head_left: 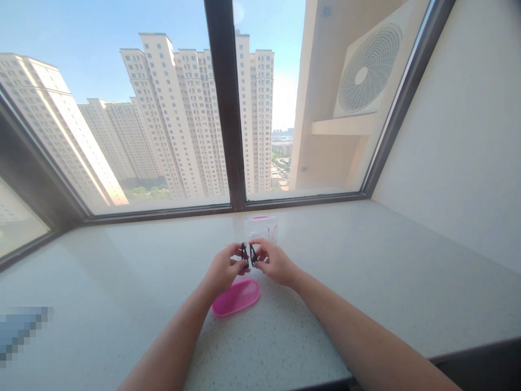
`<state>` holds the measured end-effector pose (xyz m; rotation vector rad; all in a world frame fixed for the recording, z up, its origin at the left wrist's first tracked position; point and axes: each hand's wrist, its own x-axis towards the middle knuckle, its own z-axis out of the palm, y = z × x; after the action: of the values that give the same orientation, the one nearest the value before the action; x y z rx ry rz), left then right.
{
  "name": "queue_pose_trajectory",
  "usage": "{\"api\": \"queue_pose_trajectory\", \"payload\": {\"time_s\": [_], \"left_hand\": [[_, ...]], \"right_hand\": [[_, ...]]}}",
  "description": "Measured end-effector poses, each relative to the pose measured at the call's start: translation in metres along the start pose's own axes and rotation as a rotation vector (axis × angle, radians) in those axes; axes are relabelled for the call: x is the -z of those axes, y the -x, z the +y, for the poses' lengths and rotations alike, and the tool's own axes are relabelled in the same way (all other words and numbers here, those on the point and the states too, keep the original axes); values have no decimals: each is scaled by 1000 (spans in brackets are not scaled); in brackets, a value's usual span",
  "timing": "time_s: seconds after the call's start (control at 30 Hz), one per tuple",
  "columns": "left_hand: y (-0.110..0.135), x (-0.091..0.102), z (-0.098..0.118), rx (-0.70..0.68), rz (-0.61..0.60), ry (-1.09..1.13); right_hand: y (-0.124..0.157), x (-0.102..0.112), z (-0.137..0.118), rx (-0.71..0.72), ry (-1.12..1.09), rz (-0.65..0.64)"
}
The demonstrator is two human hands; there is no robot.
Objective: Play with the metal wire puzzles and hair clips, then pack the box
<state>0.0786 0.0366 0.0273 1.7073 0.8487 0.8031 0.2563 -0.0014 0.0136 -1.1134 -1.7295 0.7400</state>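
Just below the middle of the frame, the left hand and the right hand met above the pale speckled table, each pinching a small clip. The left hand's fingers were closed on a black hair clip, held upright. The right hand's fingers were closed on a second black clip, standing just beside the first, the two nearly touching. Directly behind the hands, toward the window, stood a small clear plastic box without a cover. A streak of pink showed at its top edge, but what lay inside could not be made out through the hazy wall. Below the hands, nearer the bottom of the frame, a pink oval lid lay flat on the table, partly under the left wrist and apart from the box. Nothing rested on the lid. Across the upper half ran the dark window frame, with tall apartment blocks beyond it and a fan unit at the upper right.
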Motion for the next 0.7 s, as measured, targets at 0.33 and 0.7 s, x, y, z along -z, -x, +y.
{"api": "queue_pose_trajectory", "payload": {"time_s": [0.33,0.7], "left_hand": [[0,-1,-1,-9,-25,47],[0,-3,4,21,-67,115]], "right_hand": [[0,-4,-1,-15,-193,-4],[-1,-5,2,-4,-164,-3]]}}
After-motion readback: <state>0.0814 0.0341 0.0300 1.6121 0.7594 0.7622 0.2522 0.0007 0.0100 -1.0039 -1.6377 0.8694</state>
